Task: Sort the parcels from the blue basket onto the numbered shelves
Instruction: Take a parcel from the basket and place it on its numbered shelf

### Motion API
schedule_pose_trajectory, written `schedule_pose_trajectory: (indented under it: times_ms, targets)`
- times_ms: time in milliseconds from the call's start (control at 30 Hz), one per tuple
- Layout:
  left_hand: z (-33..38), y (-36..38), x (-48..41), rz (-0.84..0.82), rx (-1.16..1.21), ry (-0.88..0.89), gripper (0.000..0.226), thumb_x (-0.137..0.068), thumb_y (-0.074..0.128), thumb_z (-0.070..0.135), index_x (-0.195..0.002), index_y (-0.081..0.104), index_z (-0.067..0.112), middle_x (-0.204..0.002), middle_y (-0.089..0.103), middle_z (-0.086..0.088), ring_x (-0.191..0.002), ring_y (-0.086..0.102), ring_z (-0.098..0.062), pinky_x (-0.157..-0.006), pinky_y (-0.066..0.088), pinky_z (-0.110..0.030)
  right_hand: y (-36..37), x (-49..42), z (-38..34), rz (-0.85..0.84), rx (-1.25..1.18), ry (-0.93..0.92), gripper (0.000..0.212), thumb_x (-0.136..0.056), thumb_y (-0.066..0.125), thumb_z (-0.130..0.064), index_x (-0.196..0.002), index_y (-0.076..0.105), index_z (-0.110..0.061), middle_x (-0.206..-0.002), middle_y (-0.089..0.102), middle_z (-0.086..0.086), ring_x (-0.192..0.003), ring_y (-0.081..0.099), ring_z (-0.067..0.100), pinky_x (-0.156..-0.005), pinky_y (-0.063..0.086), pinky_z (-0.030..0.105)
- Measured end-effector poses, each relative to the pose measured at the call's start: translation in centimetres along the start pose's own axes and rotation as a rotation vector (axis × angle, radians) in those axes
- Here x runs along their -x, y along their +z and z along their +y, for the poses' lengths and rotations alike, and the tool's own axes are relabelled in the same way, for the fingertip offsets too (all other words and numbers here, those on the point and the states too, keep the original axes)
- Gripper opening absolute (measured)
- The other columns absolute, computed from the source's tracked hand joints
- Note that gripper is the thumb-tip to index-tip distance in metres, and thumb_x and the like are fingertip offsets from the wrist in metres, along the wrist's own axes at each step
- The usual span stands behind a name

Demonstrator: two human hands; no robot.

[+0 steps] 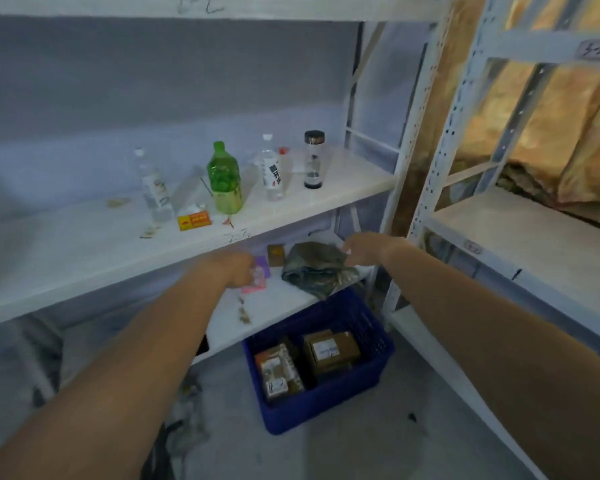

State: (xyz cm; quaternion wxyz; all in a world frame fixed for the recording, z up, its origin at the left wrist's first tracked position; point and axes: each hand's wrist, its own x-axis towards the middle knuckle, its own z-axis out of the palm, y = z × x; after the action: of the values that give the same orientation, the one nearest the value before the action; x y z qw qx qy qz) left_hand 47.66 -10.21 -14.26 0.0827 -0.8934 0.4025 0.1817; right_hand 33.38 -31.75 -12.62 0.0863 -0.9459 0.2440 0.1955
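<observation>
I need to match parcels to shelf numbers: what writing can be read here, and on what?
"开": middle character on the clear bottle's label; the characters above and below are blurred.
Upper tag on the right rack: perhaps "3-3", unsure.
Lower tag on that rack: unreadable.
Handwriting on the middle shelf, at its front edge: unreadable.
Yellow box: print blurred.
Parcel labels in the blue basket: too small.

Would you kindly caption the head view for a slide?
Left hand by a pink packet, right hand at a grey-green bag on the lower shelf; boxed parcels sit in the blue basket.
</observation>
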Motion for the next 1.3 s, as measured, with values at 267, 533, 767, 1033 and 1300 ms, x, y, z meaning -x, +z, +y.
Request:
schedule_pose_trajectory:
  times_ms: [267, 533, 767, 1033, 1300]
  targets:
    - [-3.1, 5.5, -6.7, -0.185, 0.011, -0.066, 0.043, -0.1, 0.04, 0.028, -0.141, 0.04, 0.014, -0.148, 0.038, -0.007, -0.134, 0.039, -0.023, -0.11, 0.031, -0.032, 4.7, -11.3, -1.0, -0.171, -0.023, -0.102, 0.038, -0.094, 0.049, -0.026, -0.121, 0.06, -0.002, -0.13, 0.057, 0.016, -0.113, 0.056, 0.031, -0.099, 0.045, 0.041]
    - [-1.3, 14.1, -19.7, -0.349, 0.075, -0.073, 0.035, -0.096, 0.041, 0.026, -0.126, 0.055, 0.014, -0.132, 0.055, -0.007, -0.12, 0.052, -0.024, -0.103, 0.042, -0.038, 13.9, -24.2, 6.1, -0.311, -0.086, -0.057, 0.04, -0.098, 0.045, -0.027, -0.132, 0.049, -0.009, -0.138, 0.049, 0.01, -0.124, 0.049, 0.028, -0.104, 0.041, 0.04]
    - [0.3, 28.8, -28.0, -0.429, 0.028, -0.108, 0.034, -0.097, 0.038, 0.026, -0.128, 0.051, 0.021, -0.128, 0.058, -0.001, -0.116, 0.057, -0.021, -0.096, 0.048, -0.035, 30.8, -35.2, 10.2, -0.475, -0.232, -0.008, 0.047, -0.088, 0.05, -0.044, -0.133, 0.048, -0.03, -0.134, 0.055, -0.002, -0.115, 0.055, 0.022, -0.099, 0.046, 0.037]
    - [5.7, 43.2, -42.2, -0.407, 0.123, -0.062, 0.043, -0.098, 0.04, 0.023, -0.14, 0.036, 0.017, -0.138, 0.049, -0.007, -0.123, 0.051, -0.024, -0.098, 0.046, -0.036, 44.4, -44.0, 19.2, -0.375, -0.332, 0.202, 0.038, -0.094, 0.051, -0.031, -0.129, 0.048, -0.016, -0.131, 0.054, 0.003, -0.117, 0.052, 0.025, -0.104, 0.041, 0.037]
    - [13.9, 54.6, -49.5, -0.491, 0.624, -0.188, 0.083, -0.093, 0.047, 0.024, -0.15, -0.013, 0.017, -0.154, 0.026, -0.009, -0.13, 0.043, -0.027, -0.099, 0.044, -0.038, 55.4, -47.4, 24.1, -0.41, -0.4, 0.381, 0.075, -0.087, 0.06, -0.024, -0.149, 0.018, -0.013, -0.138, 0.047, 0.011, -0.119, 0.051, 0.029, -0.102, 0.044, 0.04]
